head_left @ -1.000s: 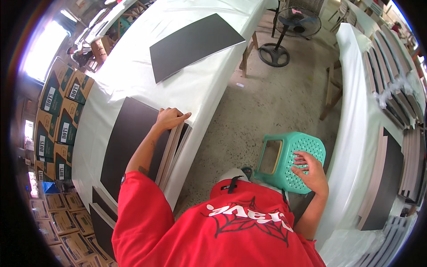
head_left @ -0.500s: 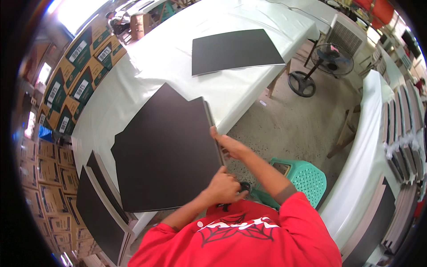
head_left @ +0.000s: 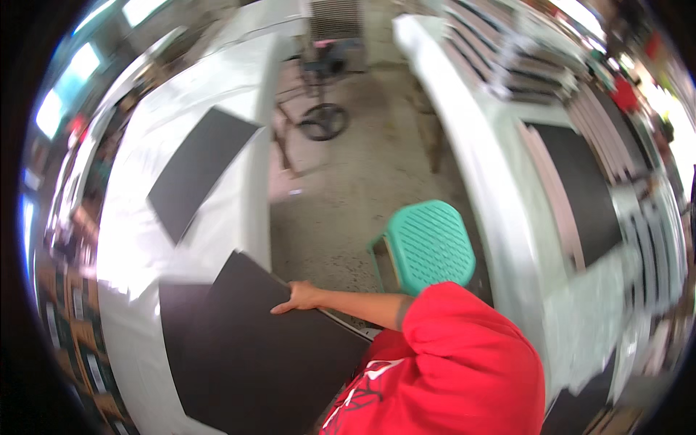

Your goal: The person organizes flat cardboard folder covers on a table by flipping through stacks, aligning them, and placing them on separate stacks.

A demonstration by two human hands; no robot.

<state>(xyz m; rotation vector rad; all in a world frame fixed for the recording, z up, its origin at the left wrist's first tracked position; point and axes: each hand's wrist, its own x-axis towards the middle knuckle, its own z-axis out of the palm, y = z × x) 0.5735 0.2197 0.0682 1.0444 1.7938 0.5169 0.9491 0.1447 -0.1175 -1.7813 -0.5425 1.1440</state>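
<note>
My right hand [head_left: 301, 296] grips the edge of a flat black board [head_left: 268, 362] in front of me, its thumb lying over the top face. Beneath that board, another black panel [head_left: 177, 319] shows at the left, turned at a different angle. Both are at the near end of a table [head_left: 119, 319] covered in white plastic sheeting. My left hand is out of view. Farther along the same table lies a separate black panel [head_left: 203, 163].
A green plastic stool [head_left: 431, 243] stands on the floor to the right. Beyond it, a white-covered table [head_left: 478, 167] carries stacked panels [head_left: 580, 188]. A fan with a round black base [head_left: 324, 122] is at the far end of the aisle. Printed cartons [head_left: 80, 348] sit at the left.
The view has swung to the right, bringing the second table into fuller sight. My left hand has gone out of the picture. My right thumb now rests on the board's top face.
</note>
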